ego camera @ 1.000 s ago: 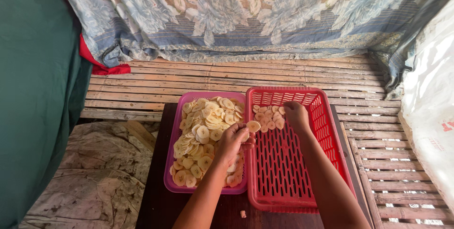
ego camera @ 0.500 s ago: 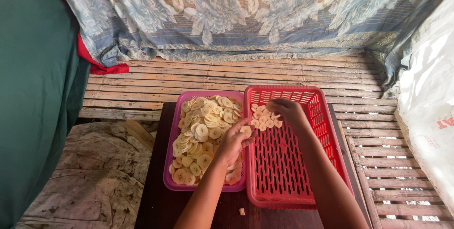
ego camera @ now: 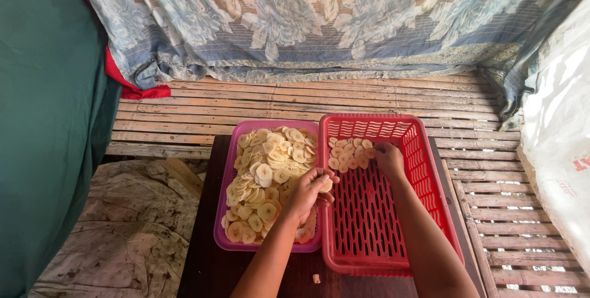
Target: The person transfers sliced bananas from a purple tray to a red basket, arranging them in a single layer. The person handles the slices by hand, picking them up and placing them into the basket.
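Left hand (ego camera: 310,192) grips banana slices (ego camera: 265,178) above the full pink tray (ego camera: 222,212); right hand (ego camera: 390,159), fingers curled, lays a few in the mostly bare red basket (ego camera: 424,187).

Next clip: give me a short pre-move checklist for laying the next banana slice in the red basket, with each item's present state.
1. Left hand has slices ready: ok, it holds a few over the pink tray's right edge.
2. Supply left in the pink tray: ok, banana slices are heaped there.
3. Room in the red basket: ok, only its far left corner holds laid slices; the rest is bare mesh.
4. Right hand free to place: cannot tell, its fingertips rest at the laid slices and hide whatever they hold.
5. Basket and tray steady: ok, both sit flat, side by side on the dark table.
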